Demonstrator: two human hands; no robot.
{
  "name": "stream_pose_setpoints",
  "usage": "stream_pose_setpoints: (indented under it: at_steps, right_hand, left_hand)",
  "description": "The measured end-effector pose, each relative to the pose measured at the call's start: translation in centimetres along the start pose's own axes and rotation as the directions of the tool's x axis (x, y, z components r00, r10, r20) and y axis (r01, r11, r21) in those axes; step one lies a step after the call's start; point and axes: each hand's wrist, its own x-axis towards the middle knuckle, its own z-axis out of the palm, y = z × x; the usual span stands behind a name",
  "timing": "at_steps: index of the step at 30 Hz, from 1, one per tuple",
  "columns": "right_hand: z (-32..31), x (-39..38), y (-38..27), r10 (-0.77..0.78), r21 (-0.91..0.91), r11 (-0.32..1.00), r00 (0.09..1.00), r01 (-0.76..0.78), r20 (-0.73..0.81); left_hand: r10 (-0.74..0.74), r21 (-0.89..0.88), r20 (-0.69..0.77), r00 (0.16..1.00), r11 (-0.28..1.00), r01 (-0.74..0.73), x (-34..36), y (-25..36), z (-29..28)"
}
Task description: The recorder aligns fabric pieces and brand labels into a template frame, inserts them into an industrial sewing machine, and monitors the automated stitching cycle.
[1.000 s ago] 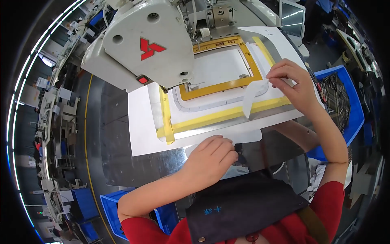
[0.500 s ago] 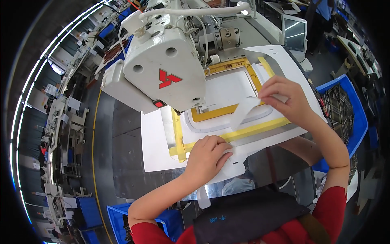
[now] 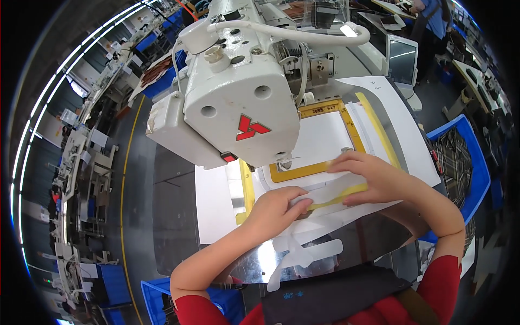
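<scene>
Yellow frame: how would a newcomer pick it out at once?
Find the big white sewing machine head, then look below and right of it. The rectangular yellow frame lies there, partly hidden by the head. Unlike the paler yellow tape strips outside it, it carries dark markings.

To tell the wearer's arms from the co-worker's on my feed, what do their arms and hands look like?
The left hand and right hand are bare, with no gloves or wristwear visible. The forearms are uncovered too, below plain, short red sleeves.
</scene>
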Motion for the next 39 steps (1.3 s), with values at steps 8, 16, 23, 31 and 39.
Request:
stream_pose_setpoints:
  at_steps: [8,16,23,31,39]
  right_hand:
    - [2.7,6.6,1.9,0.441,-0.076,0.898,0.879,-0.434,0.182]
    - [3.5,9.7,3.3,0.425,-0.226,0.895,0.890,-0.384,0.169]
    - [2.5,9.0,3.5,0.484,-0.300,0.855,0.858,-0.424,0.168]
    - [-2.3,3.6,5.5,0.635,-0.281,0.743,0.772,-0.608,0.009]
    - [-2.0,2.4,6.3,0.589,-0.285,0.743,0.794,-0.605,-0.150]
  left_hand:
    - [0.286,0.549,-0.434,0.854,0.836,-0.001,0.4,-1.7,0.1]
    - [0.448,0.723,-0.244,0.860,0.675,-0.147,0.6,-1.7,1.2]
    - [0.357,0.700,-0.201,0.912,0.704,-0.121,1.0,-1.8,1.3]
    - [0.320,0.726,-0.186,0.929,0.682,-0.089,0.9,-1.5,0.7]
    - [0.377,0.761,-0.199,0.905,0.642,-0.100,1.0,-1.5,0.6]
